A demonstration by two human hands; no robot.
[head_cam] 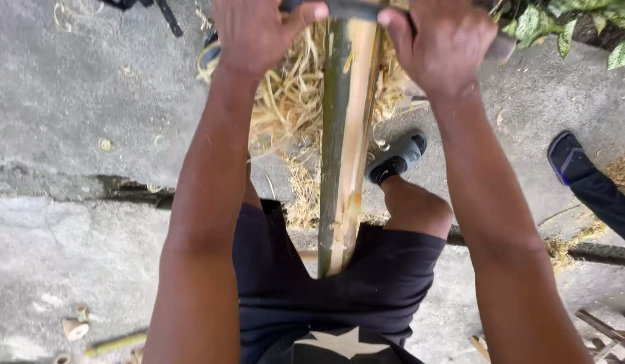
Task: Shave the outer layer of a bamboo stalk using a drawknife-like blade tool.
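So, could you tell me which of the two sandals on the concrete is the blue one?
The blue sandal is the one at the far right edge, beside a dark trouser leg. The other, a grey-and-black sandal, sits on the person's own foot right beside the bamboo pole.

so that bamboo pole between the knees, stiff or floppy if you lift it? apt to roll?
Probably stiff: the bamboo pole runs straight from the lap to the left hand and right hand. Likely to roll on the concrete floor, being round, though the shaved pale side may slow it. The green skin looks smooth, possibly slippery.
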